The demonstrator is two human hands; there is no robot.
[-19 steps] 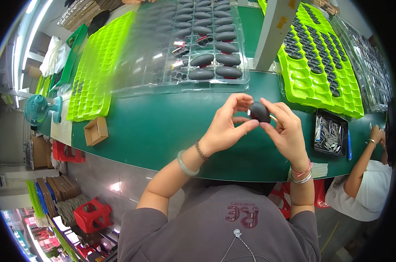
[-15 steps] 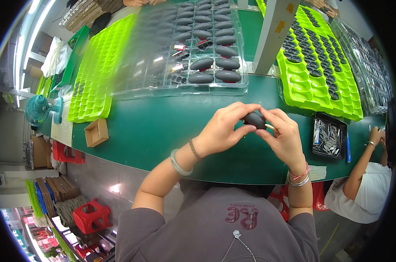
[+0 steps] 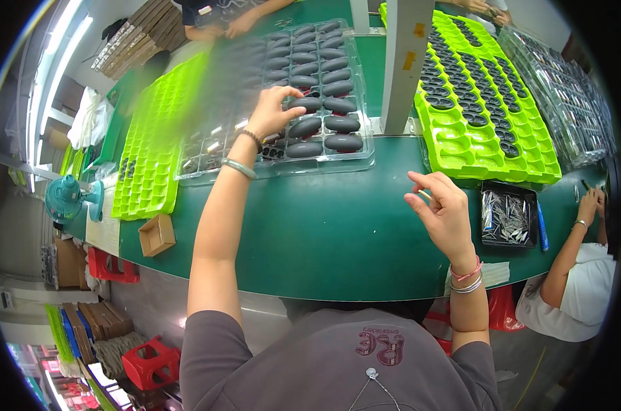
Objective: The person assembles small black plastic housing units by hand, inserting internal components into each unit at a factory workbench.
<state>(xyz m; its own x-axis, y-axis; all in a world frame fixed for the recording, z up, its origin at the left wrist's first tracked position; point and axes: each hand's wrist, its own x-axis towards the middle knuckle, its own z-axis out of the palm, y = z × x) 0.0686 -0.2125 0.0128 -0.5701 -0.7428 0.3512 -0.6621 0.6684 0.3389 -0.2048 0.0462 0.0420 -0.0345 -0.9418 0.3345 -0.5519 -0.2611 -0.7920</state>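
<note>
Head view: left hand (image 3: pixel 273 113) clamps dark-grey oval piece (image 3: pixel 312 105) in clear plastic tray (image 3: pixel 365 147), near-left cells (image 3: pixel 211 162) lacking ovals; right hand (image 3: pixel 449 205) clasps pale stick (image 3: pixel 425 195).

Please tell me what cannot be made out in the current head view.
All in the head view:
- Clear tray: its left part is blurred by a hazy smear.
- Dark oval piece at the left hand: fingers hide whether it is gripped.
- Pale stick: mostly hidden by the right hand.
- Metal pieces: too small to tell apart.
- Far co-worker: cut off by the upper edge.
</note>
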